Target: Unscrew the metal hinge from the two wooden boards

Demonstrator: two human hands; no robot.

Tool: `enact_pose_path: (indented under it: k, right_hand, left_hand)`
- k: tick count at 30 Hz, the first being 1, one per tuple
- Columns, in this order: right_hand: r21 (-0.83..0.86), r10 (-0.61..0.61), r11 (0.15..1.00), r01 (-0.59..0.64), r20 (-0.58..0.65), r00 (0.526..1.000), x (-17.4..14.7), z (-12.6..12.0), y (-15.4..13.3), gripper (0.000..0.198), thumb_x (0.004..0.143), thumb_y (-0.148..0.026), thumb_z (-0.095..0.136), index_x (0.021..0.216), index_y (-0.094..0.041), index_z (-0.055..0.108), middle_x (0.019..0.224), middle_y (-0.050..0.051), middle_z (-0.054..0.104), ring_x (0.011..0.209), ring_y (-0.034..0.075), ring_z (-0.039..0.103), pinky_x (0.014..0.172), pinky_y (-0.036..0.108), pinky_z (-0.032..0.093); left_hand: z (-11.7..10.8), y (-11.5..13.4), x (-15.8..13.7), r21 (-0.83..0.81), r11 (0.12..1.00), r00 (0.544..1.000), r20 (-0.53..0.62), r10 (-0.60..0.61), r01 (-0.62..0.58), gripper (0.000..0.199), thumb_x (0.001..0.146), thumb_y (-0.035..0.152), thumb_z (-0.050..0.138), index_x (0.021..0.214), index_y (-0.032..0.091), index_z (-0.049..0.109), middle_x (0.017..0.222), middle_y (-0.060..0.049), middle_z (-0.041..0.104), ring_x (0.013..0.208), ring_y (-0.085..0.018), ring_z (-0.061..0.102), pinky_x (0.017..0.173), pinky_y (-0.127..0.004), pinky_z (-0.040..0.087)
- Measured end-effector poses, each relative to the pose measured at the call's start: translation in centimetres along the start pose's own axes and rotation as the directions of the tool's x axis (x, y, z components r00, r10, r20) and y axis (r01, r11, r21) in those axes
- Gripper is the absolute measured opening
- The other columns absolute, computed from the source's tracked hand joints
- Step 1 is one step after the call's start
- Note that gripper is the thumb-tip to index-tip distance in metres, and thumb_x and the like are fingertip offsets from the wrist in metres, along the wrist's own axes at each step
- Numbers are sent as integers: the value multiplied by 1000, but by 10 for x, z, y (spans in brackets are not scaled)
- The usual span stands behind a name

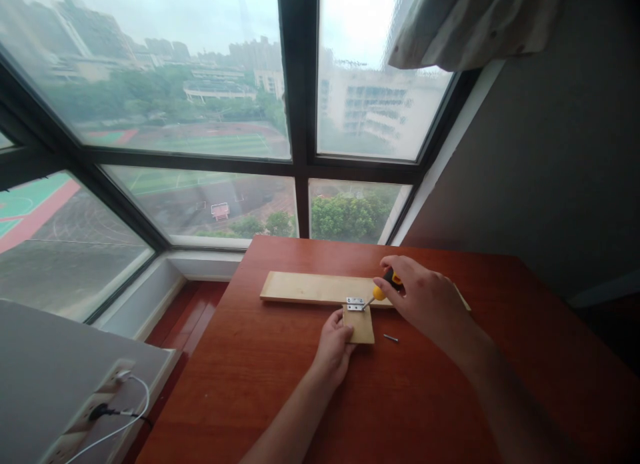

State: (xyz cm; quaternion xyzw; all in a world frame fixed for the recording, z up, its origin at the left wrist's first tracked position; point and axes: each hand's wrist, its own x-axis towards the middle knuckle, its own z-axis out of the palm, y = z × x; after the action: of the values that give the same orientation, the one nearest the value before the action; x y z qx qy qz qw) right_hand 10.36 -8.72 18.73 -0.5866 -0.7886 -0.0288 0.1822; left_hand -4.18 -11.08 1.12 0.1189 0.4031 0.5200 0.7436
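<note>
My left hand (336, 347) grips a small square wooden block (360, 327) by its left side, the thumb on top. On the block's far edge sits a silver metal hinge (355, 304). My right hand (417, 287) is closed round the yellow and black handle of a screwdriver (379, 293). Its shaft slants down to the left, and the tip is at the right end of the hinge. Behind the hinge a long pale wooden board (310, 287) lies across the table, partly hidden by my right hand. A loose screw (391, 338) rests to the right of the block.
All this is on a reddish-brown wooden table (240, 391). Large windows (200, 117) stand beyond it, with a curtain (470, 31) at upper right. At lower left, a white cable (145, 401) and a black plug (100, 411) are in wall sockets.
</note>
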Motion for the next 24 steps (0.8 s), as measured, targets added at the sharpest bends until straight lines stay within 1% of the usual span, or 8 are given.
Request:
enact_pose_path:
  k: [3, 7, 10, 12, 14, 17, 21, 24]
  right_hand:
    - [48, -2, 999, 2, -6, 1000, 0, 3, 3, 24, 88, -29, 49, 110, -23, 56, 109, 5, 69, 88, 23, 68, 67, 33, 48]
    - [116, -63, 991, 64, -17, 998, -2, 0, 4, 39, 79, -19, 52, 117, -23, 53, 117, 6, 66, 100, 24, 65, 75, 33, 49]
    - [84, -35, 996, 36, -13, 999, -2, 0, 4, 34, 82, -25, 53, 116, -24, 55, 116, 6, 67, 97, 24, 66, 70, 33, 49]
    - [46, 14, 999, -13, -14, 1000, -1, 2, 6, 27, 86, -33, 53, 112, -24, 57, 110, 6, 69, 91, 25, 68, 66, 32, 48]
    - [39, 41, 998, -40, -11, 999, 0, 5, 8, 23, 89, -36, 51, 107, -25, 58, 105, 4, 71, 85, 23, 68, 65, 32, 47]
    - [74, 35, 997, -34, -11, 999, 0, 5, 9, 22, 87, -29, 50, 108, -25, 57, 107, 4, 69, 86, 22, 68, 68, 32, 48]
    - [106, -3, 994, 4, -5, 1000, -3, 1, 8, 36, 79, -19, 53, 115, -23, 53, 117, 5, 65, 97, 23, 65, 76, 32, 49]
    - [87, 9, 996, -9, 4, 1000, -4, 0, 10, 31, 84, -25, 53, 115, -24, 53, 116, 5, 66, 95, 23, 66, 73, 33, 49]
  left_hand:
    - [0, 0, 0, -2, 1000, 1000, 1, 6, -6, 44, 57, 6, 65, 100, 16, 61, 94, -8, 69, 80, -18, 64, 70, -29, 52]
    - [0, 0, 0, 0, 1000, 1000, 1, 8, -8, 45, 57, 6, 65, 100, 16, 61, 93, -8, 69, 80, -19, 64, 70, -29, 53]
    - [0, 0, 0, -4, 1000, 1000, 2, 8, -8, 45, 57, 5, 64, 100, 16, 60, 94, -8, 69, 81, -19, 64, 70, -29, 53]
    - [0, 0, 0, -5, 1000, 1000, 0, 6, -6, 44, 57, 6, 64, 100, 16, 60, 94, -9, 69, 80, -19, 64, 69, -29, 53]
    - [0, 0, 0, -2, 1000, 1000, -2, 4, -4, 44, 58, 5, 64, 100, 16, 60, 94, -9, 69, 80, -19, 64, 69, -29, 53]
    - [0, 1, 0, 3, 1000, 1000, -7, 5, -5, 43, 58, 4, 63, 100, 16, 60, 93, -8, 69, 80, -18, 64, 69, -29, 53]
    - [0, 1, -1, 6, 1000, 1000, -8, 4, -4, 43, 59, 4, 62, 100, 16, 59, 93, -8, 69, 80, -18, 64, 70, -30, 53]
    - [1, 1, -1, 9, 1000, 1000, -8, 2, -2, 43, 59, 4, 62, 100, 16, 59, 93, -8, 69, 80, -18, 64, 70, -30, 53]
